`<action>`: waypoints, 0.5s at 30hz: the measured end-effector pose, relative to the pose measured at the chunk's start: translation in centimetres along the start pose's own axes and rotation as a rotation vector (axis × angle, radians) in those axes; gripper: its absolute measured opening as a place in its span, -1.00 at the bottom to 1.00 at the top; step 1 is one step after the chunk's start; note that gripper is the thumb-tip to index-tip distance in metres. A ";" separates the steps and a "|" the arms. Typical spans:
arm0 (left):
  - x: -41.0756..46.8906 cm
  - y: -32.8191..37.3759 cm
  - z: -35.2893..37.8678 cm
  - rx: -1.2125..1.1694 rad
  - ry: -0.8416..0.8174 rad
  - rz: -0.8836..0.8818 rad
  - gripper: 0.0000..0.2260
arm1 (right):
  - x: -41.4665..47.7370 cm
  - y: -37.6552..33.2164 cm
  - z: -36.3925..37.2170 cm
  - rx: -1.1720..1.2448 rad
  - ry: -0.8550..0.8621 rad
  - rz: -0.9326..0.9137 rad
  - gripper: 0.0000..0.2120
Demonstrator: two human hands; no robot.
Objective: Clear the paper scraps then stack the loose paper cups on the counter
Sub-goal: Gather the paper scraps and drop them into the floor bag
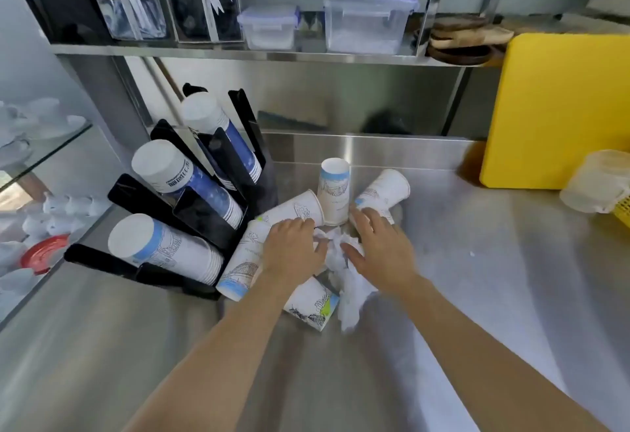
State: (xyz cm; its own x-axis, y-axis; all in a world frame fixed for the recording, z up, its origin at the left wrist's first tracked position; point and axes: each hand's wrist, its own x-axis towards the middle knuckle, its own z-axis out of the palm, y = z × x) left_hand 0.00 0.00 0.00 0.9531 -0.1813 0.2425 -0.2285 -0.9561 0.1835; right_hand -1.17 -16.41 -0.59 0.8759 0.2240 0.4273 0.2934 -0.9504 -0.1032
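Observation:
Crumpled white paper scraps lie in a heap on the steel counter, between several loose printed paper cups. One cup stands upside down behind the heap. Others lie on their sides: one at the right, one behind my left hand, one at the left and one near me. My left hand and my right hand press onto the scraps from both sides, fingers curled into the paper.
A black cup dispenser rack with three stacks of cups stands at the left. A yellow cutting board leans at the right, with a yellow basket of wrapped items beside it. Plastic boxes sit on the shelf above. A glass case is far left.

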 end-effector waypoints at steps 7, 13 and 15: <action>-0.6 0.3 2.1 0.073 -0.247 -0.049 -0.69 | -3.0 -0.3 2.9 0.033 -0.301 0.019 -0.58; 0.4 0.2 2.4 0.015 -0.400 -0.136 -0.61 | -3.6 -0.5 3.7 0.071 -0.531 0.134 -0.52; 0.9 0.0 2.8 0.004 -0.446 -0.158 -0.51 | -3.6 -0.2 4.1 0.103 -0.633 0.155 -0.59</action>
State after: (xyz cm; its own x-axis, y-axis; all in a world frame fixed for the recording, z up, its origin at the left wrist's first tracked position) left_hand 1.44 -0.79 -2.46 0.9686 -0.1136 -0.2211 -0.0735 -0.9806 0.1818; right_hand -2.78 -16.13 -5.75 0.9577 0.1997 -0.2071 0.1534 -0.9634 -0.2196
